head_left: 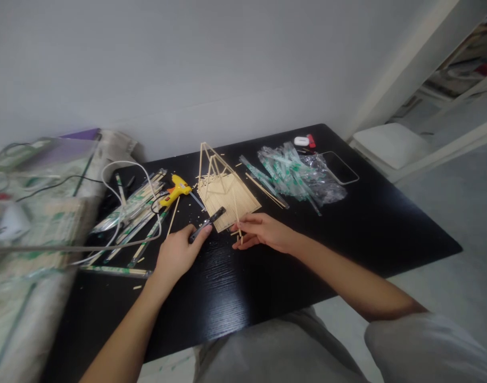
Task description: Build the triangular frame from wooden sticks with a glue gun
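My left hand [178, 254] is closed around a black cutter-like tool [208, 223] whose tip points toward a flat base made of wooden sticks [228, 200]. A thin stick frame [213, 162] rises from the far side of that base. My right hand [262, 232] rests on the black table [366, 223] at the base's near corner, fingers pinched on a thin wooden stick [238, 221] standing nearly upright.
A yellow glue gun [176, 189] lies left of the base, next to wrapped chopsticks [135, 213] and a white cable [119, 213]. Empty green-printed wrappers [295, 178], a phone [341, 167] and a small white case [302, 141] lie at the right. Clutter [31, 213] fills the left.
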Demonstrator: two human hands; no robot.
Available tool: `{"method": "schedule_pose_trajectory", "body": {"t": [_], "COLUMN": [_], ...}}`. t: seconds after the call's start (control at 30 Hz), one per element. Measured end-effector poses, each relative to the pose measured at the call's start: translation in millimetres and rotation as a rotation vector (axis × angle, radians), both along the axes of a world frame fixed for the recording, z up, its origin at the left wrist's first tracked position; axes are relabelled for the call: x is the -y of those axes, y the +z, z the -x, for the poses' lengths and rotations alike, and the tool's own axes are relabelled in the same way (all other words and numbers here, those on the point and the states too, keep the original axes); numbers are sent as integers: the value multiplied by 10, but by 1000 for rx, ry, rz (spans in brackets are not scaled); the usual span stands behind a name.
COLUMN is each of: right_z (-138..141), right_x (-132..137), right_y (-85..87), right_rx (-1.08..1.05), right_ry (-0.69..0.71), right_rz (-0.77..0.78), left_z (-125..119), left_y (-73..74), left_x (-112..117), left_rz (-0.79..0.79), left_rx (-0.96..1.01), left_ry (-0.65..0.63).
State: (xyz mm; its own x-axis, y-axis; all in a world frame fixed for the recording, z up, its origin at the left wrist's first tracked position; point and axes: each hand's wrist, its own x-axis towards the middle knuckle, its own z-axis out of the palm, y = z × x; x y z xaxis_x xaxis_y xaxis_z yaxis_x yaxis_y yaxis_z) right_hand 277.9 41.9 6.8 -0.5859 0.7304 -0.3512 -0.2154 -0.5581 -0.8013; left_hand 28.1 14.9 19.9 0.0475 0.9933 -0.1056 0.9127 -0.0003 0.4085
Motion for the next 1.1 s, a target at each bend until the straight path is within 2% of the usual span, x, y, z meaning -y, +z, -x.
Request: {"method": "schedule_pose_trajectory", "body": {"t": [0.13,0.27,0.4,0.57,0.73,0.83,1.1], "right_z": [38,103,145,132,120,116,151], "right_x": [60,147,205,175,145,153,194], "right_y": [-73,-166,-208,-220,-235,-224,-194], "right_rx": [-21,-16,0,2,26,16,-6], "right_ry": [155,265,303,331,252,257,222], "right_rz": [17,30,55,60,27,58,19], "left_z": [-115,-271,-311,-236,-222,-246,-283], "left_y": [-98,-134,-138,-165,-158,-137,-120], "left_x": [58,129,147,125,117,124,133], "left_rz": [-39,24,70,95,127,152,174], "left_rx": [553,802,870,916,997,1026,1024], "left_ry": [36,57,75,135,178,175,201]}}
